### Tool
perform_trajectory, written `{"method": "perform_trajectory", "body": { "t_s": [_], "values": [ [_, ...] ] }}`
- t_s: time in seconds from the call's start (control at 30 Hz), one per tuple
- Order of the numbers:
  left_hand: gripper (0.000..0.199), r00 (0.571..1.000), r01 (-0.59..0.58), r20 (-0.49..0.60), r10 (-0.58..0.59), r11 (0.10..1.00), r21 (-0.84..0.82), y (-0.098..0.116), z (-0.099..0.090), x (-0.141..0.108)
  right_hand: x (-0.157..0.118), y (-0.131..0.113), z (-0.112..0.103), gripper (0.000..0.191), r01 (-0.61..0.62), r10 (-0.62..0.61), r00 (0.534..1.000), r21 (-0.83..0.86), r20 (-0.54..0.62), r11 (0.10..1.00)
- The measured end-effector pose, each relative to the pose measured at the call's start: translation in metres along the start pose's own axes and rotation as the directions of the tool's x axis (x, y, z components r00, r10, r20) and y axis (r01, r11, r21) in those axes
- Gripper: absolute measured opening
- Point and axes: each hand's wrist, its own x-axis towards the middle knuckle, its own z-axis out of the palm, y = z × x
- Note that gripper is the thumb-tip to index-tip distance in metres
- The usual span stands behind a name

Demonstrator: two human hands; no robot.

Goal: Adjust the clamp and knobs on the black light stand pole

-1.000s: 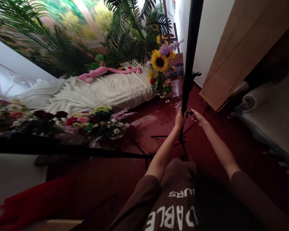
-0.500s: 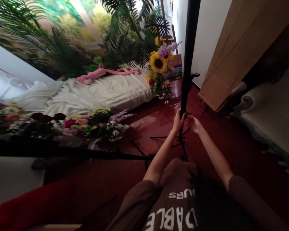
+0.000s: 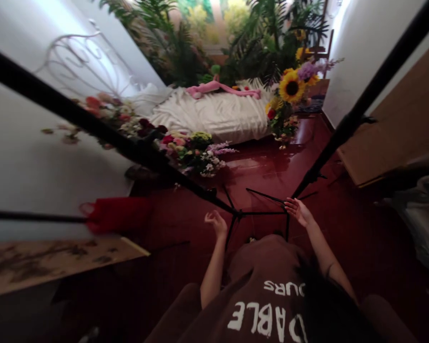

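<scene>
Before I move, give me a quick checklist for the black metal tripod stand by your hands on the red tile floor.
Left hand open, holding nothing: ok.
Right hand open, off the black stand pole: cannot tell.
Black tripod legs spread on the red tile floor: ok.
Black clamp knob on the pole tight: cannot tell.
Mixed flower bunch apart from the legs: ok.

Black stand pole (image 3: pixel 379 81), top cut off

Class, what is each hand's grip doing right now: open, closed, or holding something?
Left hand: open, fingers loosely curled, holding nothing.
Right hand: open, holding nothing, near a black metal tripod stand.
</scene>
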Motion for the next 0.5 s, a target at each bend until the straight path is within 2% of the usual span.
{"method": "perform_trajectory", "body": {
  "t_s": [0.07,0.13,0.23,0.33,0.4,0.5],
  "values": [
    [0.052,0.978,0.03,-0.206,-0.034,0.999,-0.023,0.015,-0.026,0.025,0.008,0.002,0.013,0.028,-0.025,0.026,0.999,-0.033,0.04,0.999],
    [0.056,0.962,-0.044,-0.271,0.019,0.995,-0.086,0.04,-0.04,0.046,0.016,0.006,0.028,0.028,-0.059,0.066,0.994,-0.086,0.082,0.995],
    [0.057,0.952,-0.249,-0.213,0.218,0.96,-0.13,0.079,-0.045,0.068,0.024,0.013,0.054,0.028,-0.098,0.125,0.982,-0.18,0.142,0.979],
    [0.059,0.95,-0.299,-0.137,0.28,0.943,-0.145,0.105,-0.039,0.079,0.03,0.021,0.081,0.028,-0.128,0.178,0.965,-0.246,0.194,0.961],
    [0.058,0.949,-0.308,-0.111,0.294,0.941,-0.143,0.111,-0.037,0.084,0.032,0.026,0.1,0.028,-0.157,0.225,0.948,-0.284,0.225,0.946],
    [0.057,0.95,-0.308,-0.086,0.3,0.945,-0.108,0.107,-0.036,0.09,0.033,0.03,0.132,0.029,-0.197,0.299,0.91,-0.337,0.287,0.921]
  ]
}}
